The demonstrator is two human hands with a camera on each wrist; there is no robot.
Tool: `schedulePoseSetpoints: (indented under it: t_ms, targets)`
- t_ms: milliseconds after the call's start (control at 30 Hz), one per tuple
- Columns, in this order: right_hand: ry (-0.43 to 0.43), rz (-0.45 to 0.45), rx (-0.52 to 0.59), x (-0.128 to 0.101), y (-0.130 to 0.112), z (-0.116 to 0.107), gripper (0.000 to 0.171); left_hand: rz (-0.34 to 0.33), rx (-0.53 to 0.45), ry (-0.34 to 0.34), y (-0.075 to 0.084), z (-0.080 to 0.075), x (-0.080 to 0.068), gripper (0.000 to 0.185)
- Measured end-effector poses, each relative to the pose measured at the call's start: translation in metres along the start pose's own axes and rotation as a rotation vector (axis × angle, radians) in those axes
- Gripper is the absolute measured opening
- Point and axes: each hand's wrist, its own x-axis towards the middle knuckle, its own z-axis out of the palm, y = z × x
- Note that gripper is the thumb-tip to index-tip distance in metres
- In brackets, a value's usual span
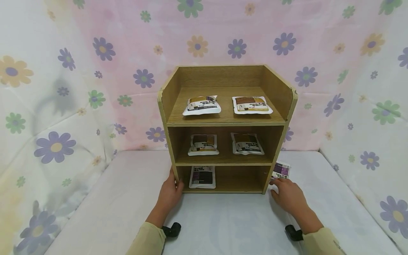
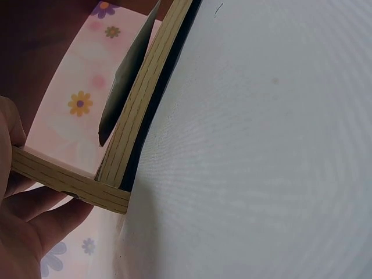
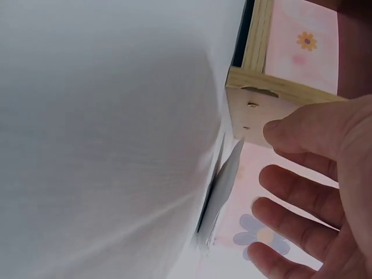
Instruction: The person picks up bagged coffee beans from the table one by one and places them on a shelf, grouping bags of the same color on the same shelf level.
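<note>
A small wooden shelf (image 1: 226, 124) with three levels stands on the white-covered table. My left hand (image 1: 169, 193) grips its left side panel near the bottom, thumb on the inner side and fingers outside, as the left wrist view also shows the panel's edge (image 2: 70, 183) between them. By the lower right side, my right hand (image 1: 288, 194) has its fingers spread and holds nothing. Just beyond it, a white and purple packet (image 1: 281, 170) lies on the table against the shelf's outer side, partly hidden. The bottom level holds another packet (image 1: 202, 177) on its left.
On the top level lie a left packet (image 1: 202, 105) and a right packet (image 1: 251, 105). The middle level holds two more, a left packet (image 1: 203, 144) and a right packet (image 1: 247, 143). Flower-printed cloth (image 1: 216, 32) hangs behind and at both sides of the table.
</note>
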Motion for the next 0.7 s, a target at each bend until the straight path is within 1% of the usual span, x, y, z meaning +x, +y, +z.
schedulePoseSetpoints:
  t_ms: [100,167,333,533,600,700]
  targets:
    - [-0.012,0.025,0.0,0.003,0.001,-0.001,0.028,0.011,0.008,0.005,-0.001,0.001,0.0,0.067]
    - [-0.036,0.047,-0.007,0.006,0.001,-0.001,0.033,0.017,0.013,0.008,-0.002,0.001,0.001,0.067]
    - [-0.068,0.066,-0.026,0.013,0.004,-0.002,0.042,0.005,0.008,0.002,-0.002,0.002,0.0,0.067]
    - [-0.078,0.073,-0.018,0.023,0.007,0.0,0.046,-0.009,-0.002,0.001,0.0,0.001,0.0,0.067]
    - [-0.078,0.078,-0.011,0.026,0.008,0.002,0.046,-0.007,0.0,0.003,-0.001,0.001,0.0,0.067]
    - [-0.099,0.091,0.002,0.031,0.009,0.003,0.046,0.0,0.001,0.004,-0.001,0.001,0.0,0.067]
